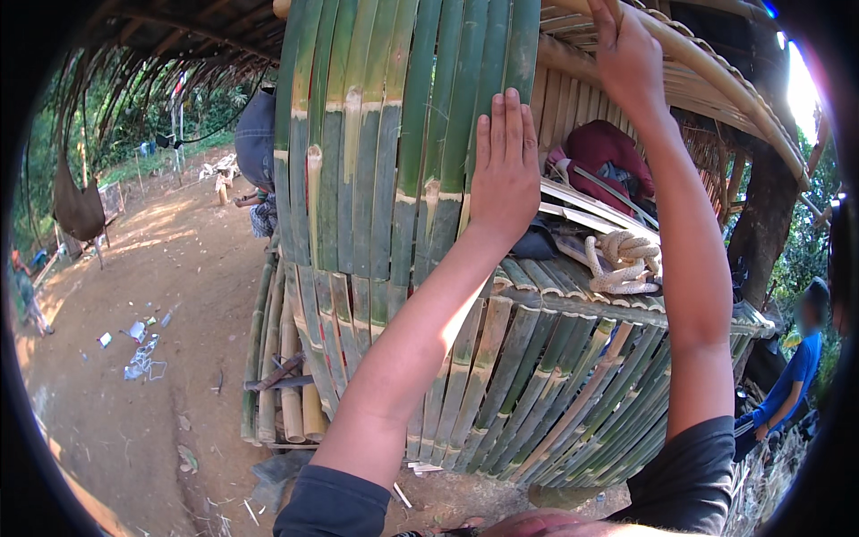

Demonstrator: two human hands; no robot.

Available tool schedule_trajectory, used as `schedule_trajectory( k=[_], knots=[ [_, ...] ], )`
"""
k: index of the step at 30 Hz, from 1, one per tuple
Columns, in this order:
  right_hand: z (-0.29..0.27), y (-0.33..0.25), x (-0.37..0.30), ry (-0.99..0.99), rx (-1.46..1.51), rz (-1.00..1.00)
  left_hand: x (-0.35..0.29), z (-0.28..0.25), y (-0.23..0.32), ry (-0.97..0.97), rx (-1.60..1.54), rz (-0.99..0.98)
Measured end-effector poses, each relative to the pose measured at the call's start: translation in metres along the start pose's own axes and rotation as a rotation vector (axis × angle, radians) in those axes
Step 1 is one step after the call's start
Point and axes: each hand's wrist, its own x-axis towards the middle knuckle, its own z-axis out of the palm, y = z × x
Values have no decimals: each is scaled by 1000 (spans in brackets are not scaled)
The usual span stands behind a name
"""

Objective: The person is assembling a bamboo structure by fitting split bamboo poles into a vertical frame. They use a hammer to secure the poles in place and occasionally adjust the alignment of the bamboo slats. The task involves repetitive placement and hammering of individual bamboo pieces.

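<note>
My left hand (506,179) lies flat, fingers straight together, against the upright green bamboo panel (358,188); my right hand (626,54) is raised beside a curved bamboo pole (729,80), its grip unclear. Pale rope (624,262) lies coiled on the bamboo platform (537,279), a maroon bundle (604,143) behind. A hanging brown sack (79,208) hides its contents.

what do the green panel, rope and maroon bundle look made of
Panel: split bamboo, smooth with slight sheen; joint rings cross the strips. Rope: likely matte, off-white fibre, bent in thick loops; cotton or synthetic, unclear. Bundle: probably matte cloth, from its soft folds.
</note>
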Motion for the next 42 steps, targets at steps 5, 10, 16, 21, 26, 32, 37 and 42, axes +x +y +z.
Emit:
schedule_trajectory(
  k=[5, 10, 16, 21, 26, 32, 37, 42],
  knots=[
    [15, 70, 9, -305, -278, 74, 0, 2, 4, -20, 2, -7],
    [-5, 15, 6, -64, -58, 104, 2, 1, 2, -16, 18, -8],
    [6, 78, 7, -265, -239, 159, -2, 5, 6, -27, 27, -12],
    [-6, 52, 1, -52, -89, 41, 0, 2, 1, -25, 57, -11],
    [15, 89, 5, -292, -291, -20, 0, 5, 7, -30, 35, -10],
    [-4, 32, 6, -127, -83, 103, 0, 4, 3, -29, 56, -21],
    [10, 58, 0, -228, -190, 74, 0, 3, 7, -29, 58, -22],
    [4, 54, 1, -193, -118, 169, -1, 6, 4, -39, 87, -32]
  ],
)
